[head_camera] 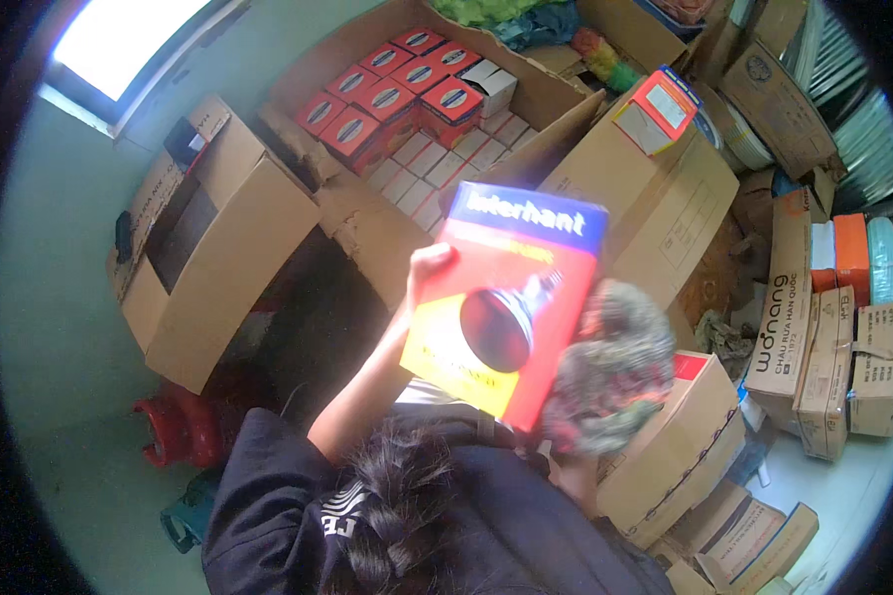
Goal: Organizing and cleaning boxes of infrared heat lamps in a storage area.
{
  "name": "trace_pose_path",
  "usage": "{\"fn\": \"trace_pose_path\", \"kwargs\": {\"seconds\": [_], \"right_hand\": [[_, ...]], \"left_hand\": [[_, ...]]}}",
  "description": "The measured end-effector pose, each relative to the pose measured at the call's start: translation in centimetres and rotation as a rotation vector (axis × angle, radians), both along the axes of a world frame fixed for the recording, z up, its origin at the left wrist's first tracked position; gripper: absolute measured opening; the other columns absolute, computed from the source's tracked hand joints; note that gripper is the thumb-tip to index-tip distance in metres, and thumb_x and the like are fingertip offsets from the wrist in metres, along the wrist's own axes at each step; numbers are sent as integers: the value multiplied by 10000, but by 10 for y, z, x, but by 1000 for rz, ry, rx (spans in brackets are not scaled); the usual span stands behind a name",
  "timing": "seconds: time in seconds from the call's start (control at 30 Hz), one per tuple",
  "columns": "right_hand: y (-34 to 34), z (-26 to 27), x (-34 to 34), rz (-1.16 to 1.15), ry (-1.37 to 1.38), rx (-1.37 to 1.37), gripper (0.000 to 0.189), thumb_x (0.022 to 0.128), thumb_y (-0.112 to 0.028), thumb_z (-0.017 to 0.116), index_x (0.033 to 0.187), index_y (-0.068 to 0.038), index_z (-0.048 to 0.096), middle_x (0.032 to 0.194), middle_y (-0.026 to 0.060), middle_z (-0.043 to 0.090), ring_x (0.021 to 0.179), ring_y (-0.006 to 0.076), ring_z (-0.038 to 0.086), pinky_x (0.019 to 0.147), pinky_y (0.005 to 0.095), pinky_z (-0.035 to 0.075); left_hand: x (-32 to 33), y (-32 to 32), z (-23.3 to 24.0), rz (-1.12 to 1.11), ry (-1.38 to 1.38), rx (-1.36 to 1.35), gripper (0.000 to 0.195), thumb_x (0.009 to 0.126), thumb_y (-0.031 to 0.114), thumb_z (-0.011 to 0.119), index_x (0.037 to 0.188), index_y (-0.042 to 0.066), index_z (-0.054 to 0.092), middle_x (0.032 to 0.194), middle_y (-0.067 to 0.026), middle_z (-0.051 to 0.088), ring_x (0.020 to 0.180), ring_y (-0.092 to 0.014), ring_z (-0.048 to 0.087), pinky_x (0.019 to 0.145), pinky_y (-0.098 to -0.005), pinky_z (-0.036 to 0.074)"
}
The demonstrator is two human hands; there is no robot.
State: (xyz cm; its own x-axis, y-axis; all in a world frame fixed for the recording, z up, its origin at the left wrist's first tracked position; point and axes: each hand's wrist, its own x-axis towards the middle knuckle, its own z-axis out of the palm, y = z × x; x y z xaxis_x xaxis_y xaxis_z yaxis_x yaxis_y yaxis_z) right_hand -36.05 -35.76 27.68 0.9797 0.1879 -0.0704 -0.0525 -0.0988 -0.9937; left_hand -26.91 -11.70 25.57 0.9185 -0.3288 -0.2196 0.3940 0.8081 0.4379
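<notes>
My left hand (pixel 429 264) grips the left edge of a red, yellow and blue light bulb box (pixel 491 312) held up before my chest. A reflector bulb is pictured on its front. Close to the box's right side is a blurred, multicoloured knitted cloth (pixel 614 372). It covers most of my right hand (pixel 574 465), which appears to be holding it; the fingers are hidden. Beyond my hands stands a large open carton (pixel 357 223) with red boxes (pixel 383 97) stacked on a layer of pale-topped boxes (pixel 446 167). A similar bulb box (pixel 658 111) rests on a closed carton (pixel 632 193) at the right.
At left an open carton (pixel 231 245) leans near the wall, above a red gas cylinder (pixel 182 428). Stacked cartons (pixel 781 320) line the right side. Near my right arm is another carton (pixel 677 454). A multicoloured duster (pixel 603 59) lies behind the large carton.
</notes>
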Motion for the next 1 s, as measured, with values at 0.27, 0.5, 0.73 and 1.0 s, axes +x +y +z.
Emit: {"fn": "trace_pose_path", "kwargs": {"seconds": [0.27, 0.5, 0.73, 1.0], "right_hand": [[14, -7, 46, -226, 160, 429, 614, 1001, -484, 392, 1368, 8, 407, 1364, 137, 477, 1239, 247, 459, 1065, 397, 319], [4, -11, 70, -310, 239, 625, 614, 992, -471, 425, 1375, 7, 397, 1372, 126, 460, 1259, 239, 435, 1089, 393, 294], [4, 13, 48, -413, 188, 318, 610, 973, -436, 502, 1375, 8, 387, 1354, 108, 450, 1244, 215, 425, 1081, 371, 291], [29, 42, 35, -384, 73, 374, 619, 970, -447, 506, 1341, 40, 419, 1295, 98, 472, 1188, 198, 450, 1052, 333, 317]], "left_hand": [[-19, -1, -9, -11, -315, -76, 763, 753, 398, 661, 1330, -53, 447, 1270, -213, 556, 1118, -289, 578, 979, -398, 434], [-23, -6, 20, 211, -355, 348, 755, 758, 372, 685, 1333, -55, 447, 1297, -206, 545, 1144, -275, 567, 1005, -385, 413], [-12, 18, 30, -34, -500, 803, 1073, 662, 442, 820, 1450, -24, 260, 1442, -204, 385, 1360, -268, 335, 1129, -392, 238], [-28, -15, 26, 550, -771, 689, 1232, 604, 608, 705, 1487, -15, 114, 1480, -254, 187, 1373, -383, 262, 1115, -498, 207]]}}
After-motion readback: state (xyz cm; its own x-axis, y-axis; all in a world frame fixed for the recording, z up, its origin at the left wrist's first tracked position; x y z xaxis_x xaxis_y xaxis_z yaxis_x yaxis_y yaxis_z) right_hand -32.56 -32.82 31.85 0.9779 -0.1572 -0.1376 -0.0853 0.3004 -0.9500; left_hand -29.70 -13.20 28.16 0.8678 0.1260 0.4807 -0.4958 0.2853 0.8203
